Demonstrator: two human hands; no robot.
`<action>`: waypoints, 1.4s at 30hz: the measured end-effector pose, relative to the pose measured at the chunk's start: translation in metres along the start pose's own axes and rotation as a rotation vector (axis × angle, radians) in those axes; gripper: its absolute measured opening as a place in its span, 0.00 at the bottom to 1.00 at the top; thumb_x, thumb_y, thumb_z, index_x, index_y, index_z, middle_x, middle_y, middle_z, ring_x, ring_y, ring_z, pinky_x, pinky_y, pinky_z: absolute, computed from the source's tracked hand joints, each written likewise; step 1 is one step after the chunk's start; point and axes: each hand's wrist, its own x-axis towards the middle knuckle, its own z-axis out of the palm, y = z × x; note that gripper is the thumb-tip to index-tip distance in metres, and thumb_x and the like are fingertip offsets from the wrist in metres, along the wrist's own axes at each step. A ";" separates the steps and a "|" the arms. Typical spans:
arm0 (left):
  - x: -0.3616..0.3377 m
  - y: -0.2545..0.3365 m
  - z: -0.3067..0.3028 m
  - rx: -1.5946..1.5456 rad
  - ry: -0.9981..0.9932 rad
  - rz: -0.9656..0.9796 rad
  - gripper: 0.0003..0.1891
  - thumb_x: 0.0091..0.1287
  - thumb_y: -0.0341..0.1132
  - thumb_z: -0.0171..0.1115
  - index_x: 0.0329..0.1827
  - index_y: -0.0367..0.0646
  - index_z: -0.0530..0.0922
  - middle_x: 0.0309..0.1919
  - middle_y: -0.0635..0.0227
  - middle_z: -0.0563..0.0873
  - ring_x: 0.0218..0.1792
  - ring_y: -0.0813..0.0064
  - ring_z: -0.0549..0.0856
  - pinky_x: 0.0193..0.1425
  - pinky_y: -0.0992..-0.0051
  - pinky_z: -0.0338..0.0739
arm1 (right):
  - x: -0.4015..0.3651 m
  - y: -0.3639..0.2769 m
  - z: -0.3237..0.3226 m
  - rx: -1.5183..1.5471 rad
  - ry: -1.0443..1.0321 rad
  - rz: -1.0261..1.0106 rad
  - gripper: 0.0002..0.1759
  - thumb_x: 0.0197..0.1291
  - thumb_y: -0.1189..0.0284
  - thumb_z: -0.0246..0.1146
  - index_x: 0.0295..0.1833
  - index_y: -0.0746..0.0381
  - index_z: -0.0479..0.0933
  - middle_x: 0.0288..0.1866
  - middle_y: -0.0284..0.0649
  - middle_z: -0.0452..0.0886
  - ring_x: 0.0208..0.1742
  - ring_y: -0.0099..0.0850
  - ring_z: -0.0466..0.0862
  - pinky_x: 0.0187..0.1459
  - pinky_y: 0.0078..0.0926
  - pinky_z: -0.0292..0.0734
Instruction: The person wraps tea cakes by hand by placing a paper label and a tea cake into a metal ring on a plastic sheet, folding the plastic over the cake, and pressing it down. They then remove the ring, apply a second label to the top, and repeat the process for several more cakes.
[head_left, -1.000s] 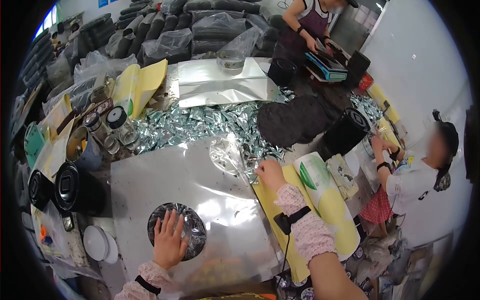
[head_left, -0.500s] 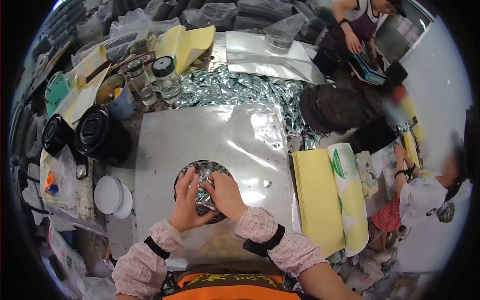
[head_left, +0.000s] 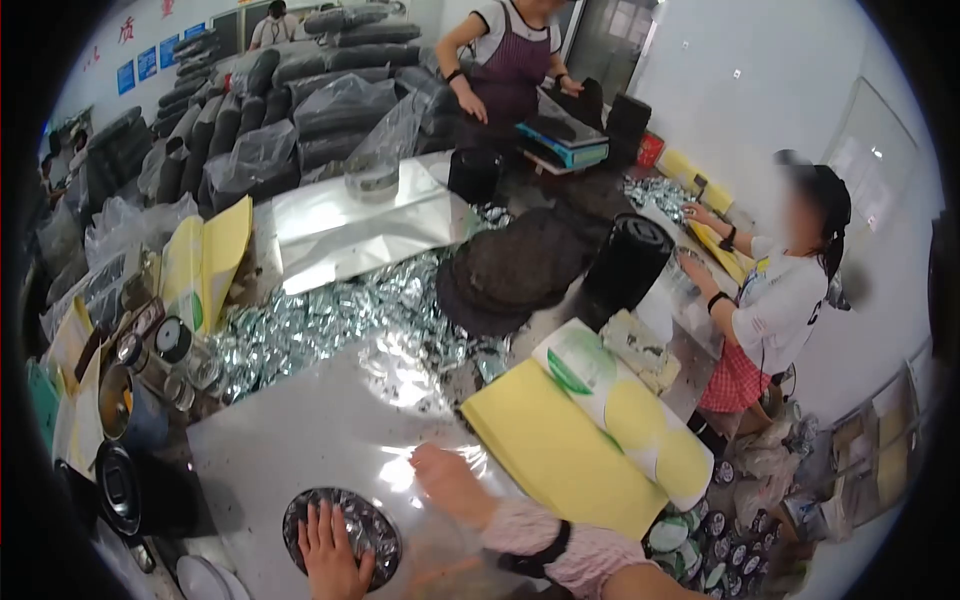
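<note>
My left hand (head_left: 335, 555) lies with fingers spread on the shiny foil pieces (head_left: 372, 538) filling a round, dark-rimmed opening or dish (head_left: 395, 560). To its right, over the pale glossy sheet (head_left: 270, 440), is my right hand (head_left: 452, 482), its fingers curled in; whatever they may hold is hidden. Beyond the sheet spreads a loose heap of silvery-green foil pieces (head_left: 330, 310). A folded yellow sheet (head_left: 560, 450) lies right of my right hand.
Black canisters (head_left: 120, 490), glass jars (head_left: 180, 345) and white discs (head_left: 205, 578) stand at left. Dark round cakes (head_left: 520, 265), a black cylinder (head_left: 632, 262) and a roll with yellow circles (head_left: 630, 410) lie at right. Co-workers (head_left: 510, 60) stand behind and at right.
The view has swung up and to the right. My hands, together over the foil before, are now apart: the left stays on the foil, the right has moved off to the right.
</note>
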 end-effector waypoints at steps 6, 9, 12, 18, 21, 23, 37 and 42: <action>0.006 0.009 -0.005 0.022 -0.015 -0.026 0.45 0.63 0.45 0.64 0.80 0.36 0.57 0.79 0.49 0.60 0.81 0.48 0.55 0.82 0.48 0.48 | 0.007 0.154 -0.189 -1.243 0.259 0.241 0.30 0.61 0.65 0.65 0.63 0.75 0.71 0.64 0.62 0.77 0.67 0.55 0.75 0.73 0.42 0.65; 0.005 0.011 -0.006 0.012 -0.027 -0.033 0.44 0.64 0.47 0.63 0.80 0.37 0.56 0.79 0.50 0.60 0.81 0.47 0.54 0.82 0.47 0.47 | 0.012 0.164 -0.195 -1.292 0.094 0.204 0.23 0.63 0.64 0.64 0.56 0.72 0.76 0.63 0.63 0.78 0.63 0.55 0.79 0.69 0.42 0.71; 0.002 0.004 0.004 -0.036 -0.031 -0.023 0.45 0.59 0.46 0.64 0.75 0.26 0.60 0.75 0.39 0.62 0.78 0.37 0.57 0.79 0.41 0.46 | 0.036 0.142 -0.215 -0.991 -0.034 0.522 0.16 0.65 0.65 0.64 0.47 0.68 0.77 0.57 0.62 0.81 0.55 0.54 0.83 0.57 0.41 0.80; -0.001 0.006 0.005 -0.018 0.014 0.008 0.45 0.59 0.45 0.64 0.76 0.28 0.59 0.76 0.41 0.62 0.78 0.39 0.57 0.80 0.42 0.46 | 0.018 0.173 -0.199 -1.680 0.126 -0.102 0.13 0.64 0.65 0.63 0.41 0.66 0.76 0.38 0.52 0.85 0.42 0.45 0.87 0.39 0.41 0.80; -0.002 0.004 0.006 -0.024 0.048 0.020 0.45 0.60 0.46 0.64 0.76 0.29 0.59 0.76 0.41 0.62 0.78 0.40 0.57 0.81 0.43 0.46 | 0.036 0.179 -0.246 -1.114 -0.079 0.146 0.14 0.64 0.66 0.63 0.43 0.68 0.76 0.32 0.53 0.85 0.36 0.46 0.87 0.38 0.42 0.81; -0.003 0.004 0.006 -0.018 0.053 0.016 0.45 0.60 0.46 0.65 0.76 0.29 0.59 0.76 0.42 0.62 0.78 0.40 0.58 0.81 0.44 0.46 | 0.041 0.212 -0.289 -0.673 0.082 0.292 0.16 0.63 0.64 0.63 0.45 0.67 0.76 0.32 0.57 0.85 0.38 0.51 0.86 0.42 0.47 0.81; -0.004 0.002 0.006 -0.033 0.092 0.007 0.43 0.60 0.46 0.67 0.76 0.31 0.62 0.77 0.46 0.63 0.79 0.45 0.58 0.81 0.47 0.47 | 0.046 0.196 -0.258 -1.082 -0.161 0.162 0.10 0.61 0.71 0.59 0.45 0.65 0.75 0.36 0.59 0.84 0.41 0.50 0.87 0.37 0.49 0.82; -0.002 0.003 0.001 -0.039 0.054 -0.016 0.45 0.62 0.50 0.68 0.76 0.31 0.62 0.77 0.47 0.63 0.79 0.47 0.57 0.82 0.49 0.47 | 0.066 0.034 -0.371 -0.389 0.236 -0.108 0.05 0.67 0.77 0.59 0.44 0.61 0.81 0.33 0.36 0.83 0.36 0.31 0.83 0.38 0.30 0.79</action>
